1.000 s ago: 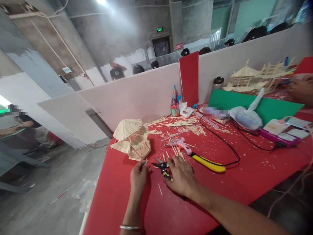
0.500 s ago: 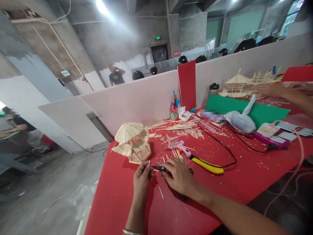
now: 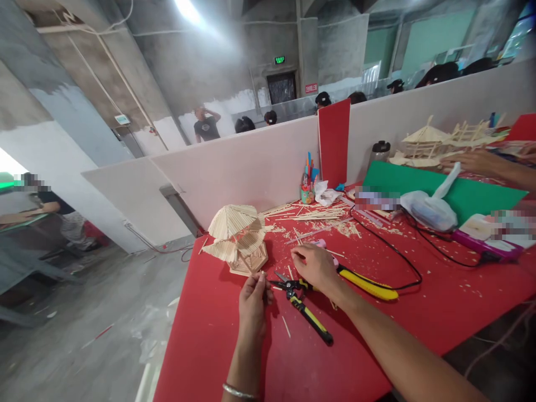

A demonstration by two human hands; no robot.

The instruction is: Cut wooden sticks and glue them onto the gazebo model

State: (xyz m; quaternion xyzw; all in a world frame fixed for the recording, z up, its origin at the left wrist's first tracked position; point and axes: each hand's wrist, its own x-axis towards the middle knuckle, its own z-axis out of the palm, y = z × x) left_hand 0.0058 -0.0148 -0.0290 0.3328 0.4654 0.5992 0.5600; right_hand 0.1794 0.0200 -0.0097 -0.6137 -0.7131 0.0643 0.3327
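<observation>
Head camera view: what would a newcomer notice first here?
The bright red table dominates the foreground, with a pale stick-built pavilion model near its left edge. Just before it the left hand pinches a thin stick, while the right hand covers a pink glue gun beside black-and-yellow snips.

The table under the fingers is red. Just past the left hand fingers, the stick house is pale tan. Between the left hand and the right hand, the snips are black with yellow.
</observation>
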